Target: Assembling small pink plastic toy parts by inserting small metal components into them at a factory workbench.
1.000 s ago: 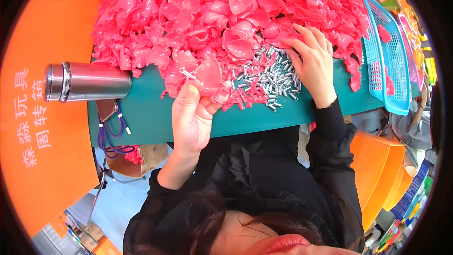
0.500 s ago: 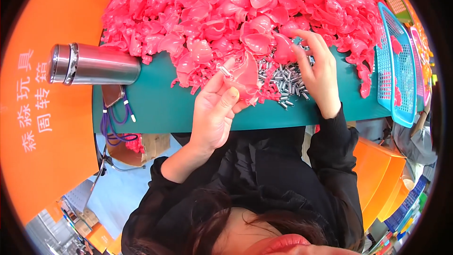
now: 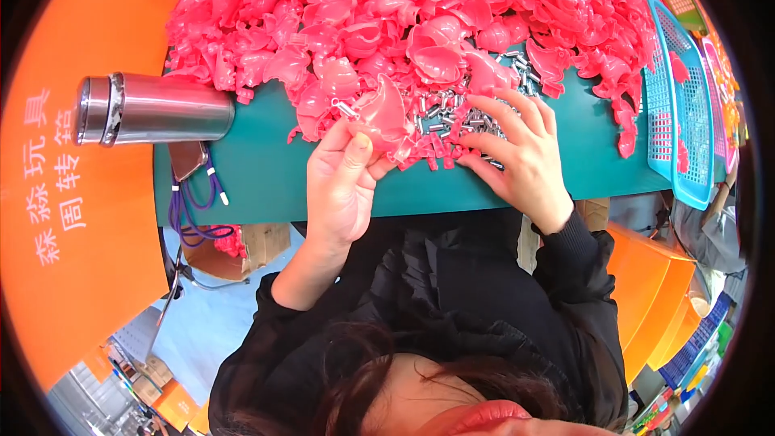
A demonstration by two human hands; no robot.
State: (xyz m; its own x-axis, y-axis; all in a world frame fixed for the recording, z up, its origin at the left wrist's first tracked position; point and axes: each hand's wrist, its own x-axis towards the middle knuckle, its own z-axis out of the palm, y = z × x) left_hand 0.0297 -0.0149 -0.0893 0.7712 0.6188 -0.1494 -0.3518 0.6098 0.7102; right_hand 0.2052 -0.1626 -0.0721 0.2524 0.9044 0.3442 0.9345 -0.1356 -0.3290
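Observation:
My left hand point(image 3: 341, 182) is closed, pinching a thin, glossy pink plastic shell piece point(image 3: 386, 113) between thumb and fingers. A small silver metal cylinder point(image 3: 345, 108) sits at the fingertips, against the shell's left side. My right hand point(image 3: 521, 153) is spread palm-down, its fingers bent and apart over a pile of short silver metal cylinders point(image 3: 436, 105). Its thumb and index fingertips reach to small pink plastic bits point(image 3: 440, 151) at the pile's near edge. Whether they touch a bit is hard to make out.
A large heap of pink plastic shells point(image 3: 363, 0) covers the far part of the green table point(image 3: 601, 165). A steel flask point(image 3: 161, 109) lies at the left beside a purple cord point(image 3: 190, 230). At the right stands a light-blue basket point(image 3: 682, 113) with a few pink pieces.
My right hand has come nearer, from the far side of the metal cylinders to the small pink bits. My left hand has shifted slightly left with the shell piece.

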